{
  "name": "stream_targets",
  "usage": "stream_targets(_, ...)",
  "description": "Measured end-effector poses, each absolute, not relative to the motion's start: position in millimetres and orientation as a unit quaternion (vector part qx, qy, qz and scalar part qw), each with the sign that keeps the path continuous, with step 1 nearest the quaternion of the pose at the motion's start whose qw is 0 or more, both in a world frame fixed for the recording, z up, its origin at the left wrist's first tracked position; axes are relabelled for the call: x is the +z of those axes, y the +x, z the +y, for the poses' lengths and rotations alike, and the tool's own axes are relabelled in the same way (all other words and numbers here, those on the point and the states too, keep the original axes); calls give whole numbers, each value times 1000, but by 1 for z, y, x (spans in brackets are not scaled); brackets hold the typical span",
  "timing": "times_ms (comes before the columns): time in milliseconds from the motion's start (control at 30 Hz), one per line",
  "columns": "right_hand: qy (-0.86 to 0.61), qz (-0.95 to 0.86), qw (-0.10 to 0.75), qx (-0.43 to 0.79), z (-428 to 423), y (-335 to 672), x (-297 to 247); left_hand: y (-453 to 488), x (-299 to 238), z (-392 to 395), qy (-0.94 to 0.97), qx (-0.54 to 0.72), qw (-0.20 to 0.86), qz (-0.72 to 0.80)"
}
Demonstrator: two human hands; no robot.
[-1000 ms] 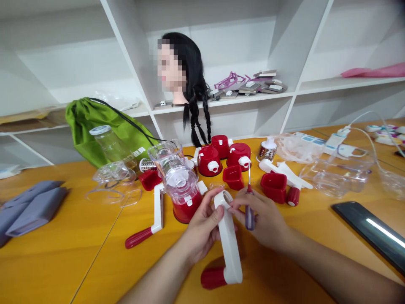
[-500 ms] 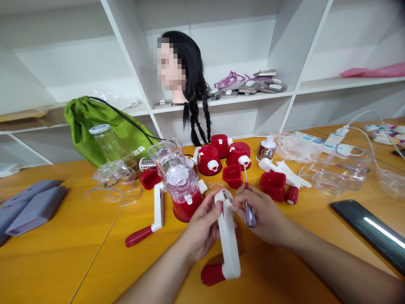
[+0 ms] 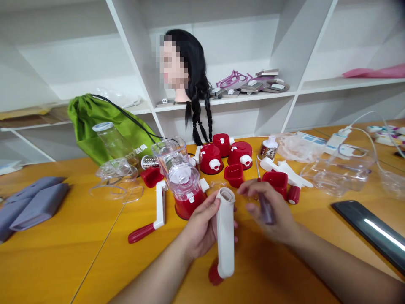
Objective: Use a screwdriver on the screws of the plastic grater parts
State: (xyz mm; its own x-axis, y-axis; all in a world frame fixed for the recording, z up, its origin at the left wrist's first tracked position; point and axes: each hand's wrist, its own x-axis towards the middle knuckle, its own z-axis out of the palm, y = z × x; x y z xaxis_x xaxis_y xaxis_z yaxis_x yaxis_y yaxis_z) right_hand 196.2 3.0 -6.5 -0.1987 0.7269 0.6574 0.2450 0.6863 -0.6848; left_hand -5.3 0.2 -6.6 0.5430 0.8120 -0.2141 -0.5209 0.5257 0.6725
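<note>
My left hand (image 3: pixel 204 228) is closed around a white crank handle (image 3: pixel 225 236) with a red grip, its hollow round end facing up. To the right, apart from the crank, my right hand (image 3: pixel 272 207) holds a screwdriver (image 3: pixel 266 209) against the palm, with thumb and forefinger spread. The screwdriver has a dark translucent handle, and its thin shaft points away from me. Just beyond my left hand stands a rotary grater (image 3: pixel 182 181) with a clear top and red base. A second crank handle (image 3: pixel 160 207) lies left of it.
Red grater bases (image 3: pixel 210 158), red cups (image 3: pixel 274 181) and a metal grater drum (image 3: pixel 268 148) stand behind my hands. Clear plastic parts (image 3: pixel 338 175) and a dark slab (image 3: pixel 370 232) lie right. A green bag (image 3: pixel 110 126) and jar (image 3: pixel 110 139) are left, below a mannequin head (image 3: pixel 190 67).
My right hand with the screwdriver has moved right, away from the crank's end. The crank has turned in my left hand, its red grip now mostly behind the white arm.
</note>
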Motion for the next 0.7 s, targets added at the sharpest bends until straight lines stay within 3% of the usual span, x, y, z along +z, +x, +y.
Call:
stream_targets(133,-306,-608,622,386,0,200,0,-12,-7,2,268,391,850,228)
stream_targets(233,-336,-544,631,440,2,200,1,-14,-7,4,262,389,858,212)
stream_targets(433,-351,-486,668,442,6,200,-4,-14,-6,5,248,404,854,213)
stream_targets(700,-385,-511,631,438,8,197,-9,-15,-6,6,238,412,849,230)
